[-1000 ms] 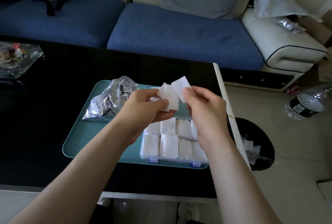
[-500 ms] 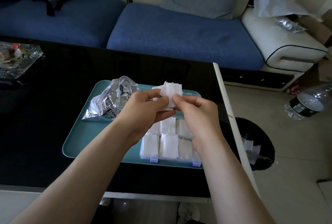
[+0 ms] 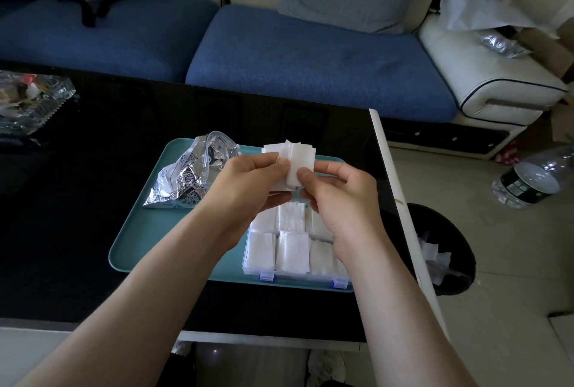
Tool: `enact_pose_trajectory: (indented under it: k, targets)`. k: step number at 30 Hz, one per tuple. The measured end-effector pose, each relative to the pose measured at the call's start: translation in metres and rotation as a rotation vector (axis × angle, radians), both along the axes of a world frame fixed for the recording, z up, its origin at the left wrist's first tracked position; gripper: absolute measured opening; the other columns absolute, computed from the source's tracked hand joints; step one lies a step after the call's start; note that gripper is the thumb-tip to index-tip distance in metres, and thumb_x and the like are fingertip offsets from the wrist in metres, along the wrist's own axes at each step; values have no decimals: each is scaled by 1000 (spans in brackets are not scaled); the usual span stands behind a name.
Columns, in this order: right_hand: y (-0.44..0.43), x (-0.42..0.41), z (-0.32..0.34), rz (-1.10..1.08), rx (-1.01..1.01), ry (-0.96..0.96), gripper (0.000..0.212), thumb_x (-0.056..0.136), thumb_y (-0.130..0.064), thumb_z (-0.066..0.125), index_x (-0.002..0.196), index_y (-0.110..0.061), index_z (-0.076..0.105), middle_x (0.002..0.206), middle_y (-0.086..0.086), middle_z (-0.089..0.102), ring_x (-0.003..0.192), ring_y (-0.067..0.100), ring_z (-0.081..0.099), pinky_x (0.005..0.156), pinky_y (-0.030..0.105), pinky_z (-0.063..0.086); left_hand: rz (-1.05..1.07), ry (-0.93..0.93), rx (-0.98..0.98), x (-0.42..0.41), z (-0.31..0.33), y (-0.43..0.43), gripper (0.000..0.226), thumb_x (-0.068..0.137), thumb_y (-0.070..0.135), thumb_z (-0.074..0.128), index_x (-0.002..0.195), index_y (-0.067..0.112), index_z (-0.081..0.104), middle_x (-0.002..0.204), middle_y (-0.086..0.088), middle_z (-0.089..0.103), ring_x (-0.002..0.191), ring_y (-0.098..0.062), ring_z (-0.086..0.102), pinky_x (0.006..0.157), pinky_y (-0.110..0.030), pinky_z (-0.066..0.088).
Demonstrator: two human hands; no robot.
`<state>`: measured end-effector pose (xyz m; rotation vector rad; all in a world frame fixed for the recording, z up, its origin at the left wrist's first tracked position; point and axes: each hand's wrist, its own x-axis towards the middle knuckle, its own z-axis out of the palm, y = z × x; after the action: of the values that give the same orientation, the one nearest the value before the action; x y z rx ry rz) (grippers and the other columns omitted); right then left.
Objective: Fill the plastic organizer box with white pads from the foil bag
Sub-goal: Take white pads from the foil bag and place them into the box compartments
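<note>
Presently left hand (image 3: 248,181) and right hand (image 3: 338,197) pinch white pads (image 3: 299,156) over the organizer box (image 3: 247,265).
We read "Date" on the foil bag (image 3: 186,181), tray's (image 3: 149,240) far-left corner; box at near-right corner, far cells behind hands.

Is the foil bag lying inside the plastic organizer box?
No, the foil bag lies on the bare part of the teal tray, outside the organizer box.

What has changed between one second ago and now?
The right hand brought its separated pad leftward back onto the stack of white pads that the left hand holds; both hands now pinch it. The foil bag, organizer box and tray stayed put.
</note>
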<state>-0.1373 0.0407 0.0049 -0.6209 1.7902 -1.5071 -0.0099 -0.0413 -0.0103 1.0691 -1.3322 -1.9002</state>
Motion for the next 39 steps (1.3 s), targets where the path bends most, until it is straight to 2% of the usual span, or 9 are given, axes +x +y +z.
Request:
enact_pose_trajectory:
  k: [9, 14, 18, 21, 26, 30, 32, 35, 39]
  targets:
    - [1, -2, 0, 46, 11, 22, 20, 94, -21, 80, 112, -25, 72, 95, 0, 80, 78, 9, 79, 65, 18, 57, -3, 5, -7, 1, 5, 4, 23, 108, 19, 58, 115, 8, 77, 111, -17, 78, 105, -33, 77, 98, -42, 60]
    - [2, -7, -1, 50, 26, 28, 25, 94, -19, 80, 116, -25, 70, 88, -2, 80, 73, 8, 78, 70, 25, 60, 128, -14, 12, -1, 7, 1, 19, 105, 22, 63, 111, 11, 79, 108, -13, 79, 101, -27, 78, 89, -40, 64]
    - [4, -9, 0, 123, -8, 66, 20, 97, -18, 77, 114, -28, 71, 83, -7, 80, 74, 8, 77, 73, 27, 61, 103, -159, -152, 1, 6, 2, 24, 108, 25, 59, 103, 12, 79, 100, -14, 78, 92, -27, 78, 79, -36, 66]
    - [5, -10, -1, 144, -5, 115, 19, 97, -20, 77, 113, -29, 71, 84, -5, 80, 75, 9, 77, 75, 30, 62, 22, -244, -244, 1, 6, 4, 30, 110, 25, 52, 101, 10, 77, 100, -16, 77, 93, -30, 77, 83, -43, 66]
    - [4, -14, -5, 160, 23, 168, 19, 96, -20, 78, 113, -28, 71, 85, -3, 79, 72, 6, 75, 65, 21, 54, -60, -341, -329, 1, 9, 5, 35, 113, 24, 41, 104, 9, 71, 97, -11, 78, 89, -23, 77, 88, -49, 61]
    - [5, -18, -8, 176, 57, 205, 21, 95, -23, 79, 113, -29, 71, 90, -3, 79, 72, 5, 75, 65, 21, 54, -98, -403, -401, 3, 9, 5, 35, 114, 23, 40, 102, 10, 70, 95, -10, 77, 87, -18, 77, 78, -38, 58]
    - [5, -18, -8, 180, 65, 204, 21, 95, -23, 79, 112, -29, 71, 91, -3, 79, 72, 6, 75, 67, 23, 55, -116, -419, -435, 3, 9, 5, 34, 114, 24, 40, 102, 11, 70, 95, -8, 77, 85, -15, 77, 78, -33, 56]
    - [5, -19, -8, 194, 87, 224, 19, 95, -23, 79, 110, -31, 71, 93, -4, 78, 72, 6, 75, 66, 23, 55, -157, -445, -494, 3, 8, 5, 31, 113, 27, 41, 105, 14, 69, 96, -5, 77, 83, -10, 76, 81, -36, 57]
    - [5, -19, -11, 186, 54, 295, 20, 95, -22, 79, 113, -30, 74, 91, -7, 78, 76, 7, 75, 67, 21, 55, -188, -501, -564, 2, 7, 6, 32, 113, 21, 42, 98, 8, 67, 95, -6, 74, 78, -9, 76, 76, -35, 56]
